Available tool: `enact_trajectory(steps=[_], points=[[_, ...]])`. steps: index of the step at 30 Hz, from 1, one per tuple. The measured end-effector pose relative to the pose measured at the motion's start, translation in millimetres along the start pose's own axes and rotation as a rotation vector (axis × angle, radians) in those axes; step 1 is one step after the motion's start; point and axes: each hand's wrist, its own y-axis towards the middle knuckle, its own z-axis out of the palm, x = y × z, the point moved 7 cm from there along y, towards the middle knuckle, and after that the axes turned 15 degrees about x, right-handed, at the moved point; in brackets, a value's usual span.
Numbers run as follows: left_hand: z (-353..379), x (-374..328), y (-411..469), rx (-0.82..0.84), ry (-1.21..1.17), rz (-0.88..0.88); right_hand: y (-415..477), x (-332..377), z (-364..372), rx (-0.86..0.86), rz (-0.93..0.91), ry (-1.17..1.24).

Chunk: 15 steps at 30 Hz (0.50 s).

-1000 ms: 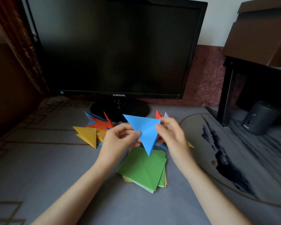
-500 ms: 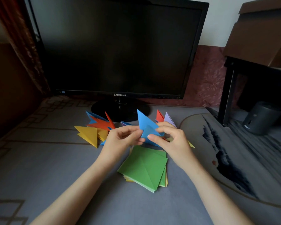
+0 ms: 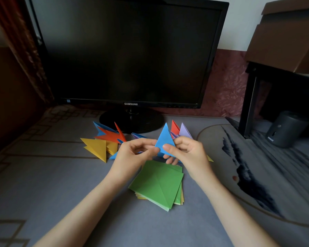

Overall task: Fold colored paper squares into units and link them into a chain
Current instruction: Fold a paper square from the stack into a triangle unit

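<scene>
A folded blue paper triangle points upward above the desk, pinched between both hands. My left hand grips its lower left corner with thumb and fingers. My right hand pinches its lower right edge, thumb on the front face. Below the hands lies a stack of paper squares with a creased green sheet on top. Folded units lie behind: yellow ones, an orange and blue cluster at the left, and red and lilac ones at the right.
A black monitor stands close behind on its round base. A dark speaker sits under a black shelf at the right. A curtain hangs at the left. The grey patterned cloth covers the desk.
The blue paper was a wide triangle pointing down; it has been folded into a smaller triangle pointing up. Both hands stayed at the same spot, shifting their grip on it.
</scene>
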Motion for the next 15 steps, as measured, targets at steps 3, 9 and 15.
enact_trajectory(steps=[3, 9, 15], points=[[2.1, -0.1, -0.5, -0.011, -0.036, 0.002, 0.2, -1.5, 2.3, 0.031, 0.031, 0.026], [5.3, 6.6, -1.4, -0.024, -0.173, -0.026, -0.9, -0.9, 4.2, 0.026, 0.038, 0.068], [-1.8, 3.0, -1.9, -0.07, 0.003, 0.03, -1.6, 0.7, 6.2, 0.046, 0.033, 0.079]])
